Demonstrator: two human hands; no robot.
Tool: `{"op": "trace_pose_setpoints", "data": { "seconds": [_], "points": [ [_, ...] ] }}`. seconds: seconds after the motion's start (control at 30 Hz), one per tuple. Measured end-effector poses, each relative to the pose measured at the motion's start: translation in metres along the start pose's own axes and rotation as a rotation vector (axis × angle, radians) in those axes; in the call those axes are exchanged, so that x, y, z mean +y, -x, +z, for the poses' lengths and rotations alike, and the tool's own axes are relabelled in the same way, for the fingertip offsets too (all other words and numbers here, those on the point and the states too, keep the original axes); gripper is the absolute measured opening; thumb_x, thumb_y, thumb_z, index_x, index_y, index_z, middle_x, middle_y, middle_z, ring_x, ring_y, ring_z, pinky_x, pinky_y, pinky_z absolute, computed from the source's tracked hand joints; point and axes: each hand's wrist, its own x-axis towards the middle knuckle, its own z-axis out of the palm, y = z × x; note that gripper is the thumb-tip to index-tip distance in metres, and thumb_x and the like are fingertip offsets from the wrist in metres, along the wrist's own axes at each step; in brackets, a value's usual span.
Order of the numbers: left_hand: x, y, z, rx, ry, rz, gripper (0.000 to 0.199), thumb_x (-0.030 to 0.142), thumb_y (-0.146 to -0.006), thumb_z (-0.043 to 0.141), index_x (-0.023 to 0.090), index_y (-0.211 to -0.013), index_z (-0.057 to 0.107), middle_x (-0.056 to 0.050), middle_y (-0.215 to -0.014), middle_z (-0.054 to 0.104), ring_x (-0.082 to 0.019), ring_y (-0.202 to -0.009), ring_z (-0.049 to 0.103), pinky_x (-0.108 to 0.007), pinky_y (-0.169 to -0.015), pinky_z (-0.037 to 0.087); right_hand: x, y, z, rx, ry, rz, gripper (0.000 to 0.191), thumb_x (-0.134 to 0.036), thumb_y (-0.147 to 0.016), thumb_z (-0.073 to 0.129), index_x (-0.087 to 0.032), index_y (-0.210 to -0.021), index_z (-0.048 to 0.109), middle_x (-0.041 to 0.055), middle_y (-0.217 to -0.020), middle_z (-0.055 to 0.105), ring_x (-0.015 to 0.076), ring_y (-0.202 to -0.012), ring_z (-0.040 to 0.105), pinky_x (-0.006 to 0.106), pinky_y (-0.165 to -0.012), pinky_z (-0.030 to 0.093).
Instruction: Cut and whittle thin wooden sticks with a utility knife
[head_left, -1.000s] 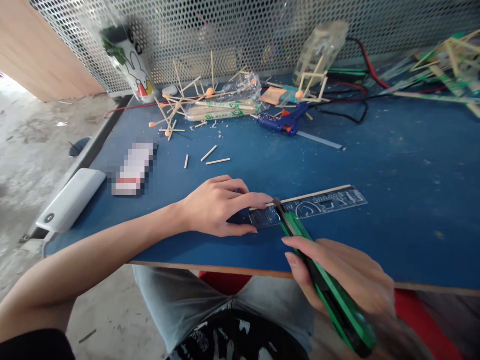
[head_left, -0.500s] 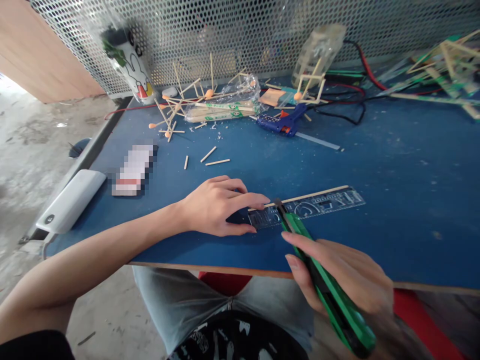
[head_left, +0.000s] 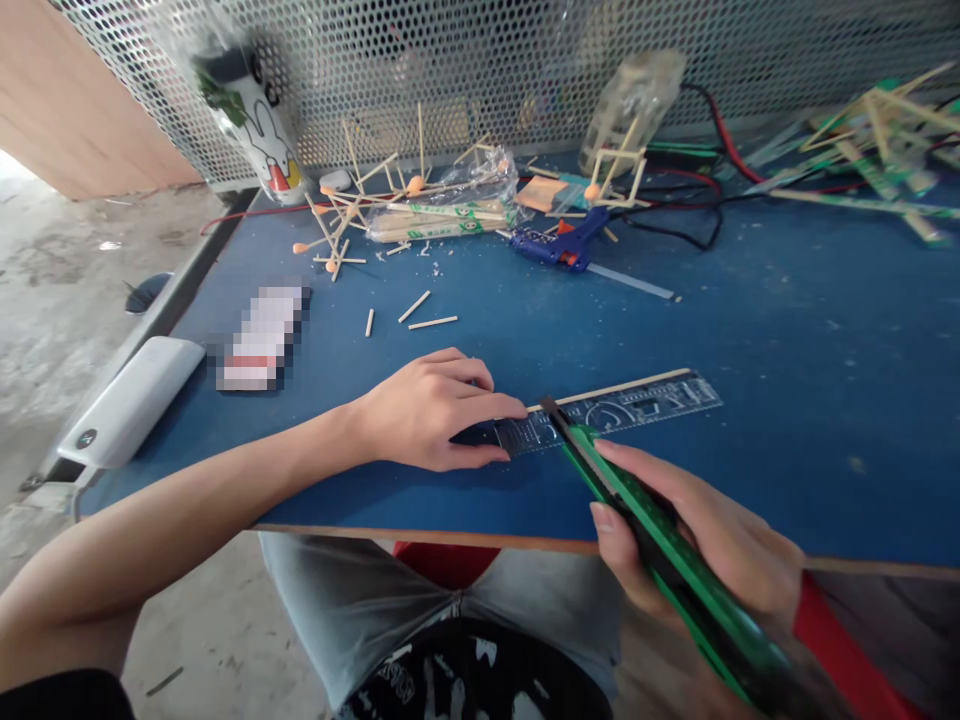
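Observation:
My left hand [head_left: 439, 410] lies on the blue table, its fingers holding down the left end of a thin wooden stick [head_left: 630, 385]. The thumb rests at the lower left of a clear ruler [head_left: 600, 415]; the stick lies along the ruler's upper edge. In my right hand [head_left: 724, 530] is a green utility knife [head_left: 649, 510], gripped along its handle. The blade tip meets the stick just right of my left fingertips. Its contact with the wood is too small to judge. Farther back lie short stick pieces [head_left: 433, 323].
A blue glue gun [head_left: 559, 246] lies behind the ruler. Stick frames with orange balls [head_left: 415, 185] and bagged sticks [head_left: 442, 222] stand along the mesh panel [head_left: 465, 60]. A blurred phone-like object [head_left: 262, 340] and white power bank [head_left: 135, 400] are at left. More sticks [head_left: 877, 150] pile at right.
My right hand has shifted slightly up and right, with the knife handle turned and its index finger farther along. The blade stays at the stick. My left hand stays nearly in place.

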Motion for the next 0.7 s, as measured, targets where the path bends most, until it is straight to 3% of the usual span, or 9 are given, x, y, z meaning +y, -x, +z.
{"op": "trace_pose_setpoints", "data": {
  "seconds": [0.13,0.4,0.5,0.6,0.7],
  "points": [
    [-0.001,-0.001,0.001,0.015,0.023,0.009,0.035,0.041,-0.111,0.078,0.013,-0.133,0.08,-0.008,-0.097,0.087,-0.023,-0.1,0.082,-0.037,-0.093,0.062,-0.005,-0.002,0.001,0.032,0.03,-0.013,0.037,-0.019,-0.104,0.075,-0.026,-0.14,0.078,0.003,-0.094,0.083,0.0228,-0.077,0.082,0.034,-0.07,0.065],
    [0.001,0.0,0.003,0.028,0.005,0.011,0.032,0.038,-0.112,0.075,0.014,-0.132,0.081,-0.011,-0.099,0.089,-0.024,-0.105,0.085,-0.039,-0.097,0.068,0.002,-0.004,0.004,-0.016,-0.053,-0.142,0.046,-0.01,-0.101,0.074,-0.021,-0.146,0.075,-0.0026,-0.079,0.067,0.0158,-0.055,0.063,0.033,-0.056,0.055],
    [-0.001,-0.001,0.004,0.04,0.07,0.063,0.028,0.033,-0.114,0.072,0.012,-0.129,0.082,-0.011,-0.108,0.091,-0.023,-0.105,0.086,-0.035,-0.098,0.071,0.003,-0.005,0.004,-0.021,-0.054,-0.164,0.044,-0.008,-0.101,0.074,-0.019,-0.143,0.075,-0.001,-0.083,0.069,0.0156,-0.061,0.064,0.032,-0.061,0.058],
    [-0.001,-0.002,0.002,-0.021,0.108,0.112,0.026,0.03,-0.117,0.066,0.012,-0.128,0.083,-0.012,-0.127,0.09,-0.02,-0.115,0.087,-0.034,-0.111,0.071,0.002,-0.005,0.007,-0.025,-0.036,-0.198,0.046,-0.005,-0.098,0.077,-0.013,-0.143,0.074,0.0022,-0.088,0.072,0.0171,-0.066,0.066,0.034,-0.064,0.059],
    [0.005,-0.002,-0.003,-0.129,0.064,0.089,0.037,0.036,-0.122,0.058,0.01,-0.132,0.082,-0.015,-0.136,0.088,-0.023,-0.129,0.084,-0.037,-0.117,0.069,0.003,-0.005,0.011,-0.012,-0.022,-0.249,0.049,-0.004,-0.096,0.078,-0.009,-0.144,0.072,0.0011,-0.085,0.069,0.0169,-0.064,0.063,0.034,-0.06,0.056]
  ]
}}
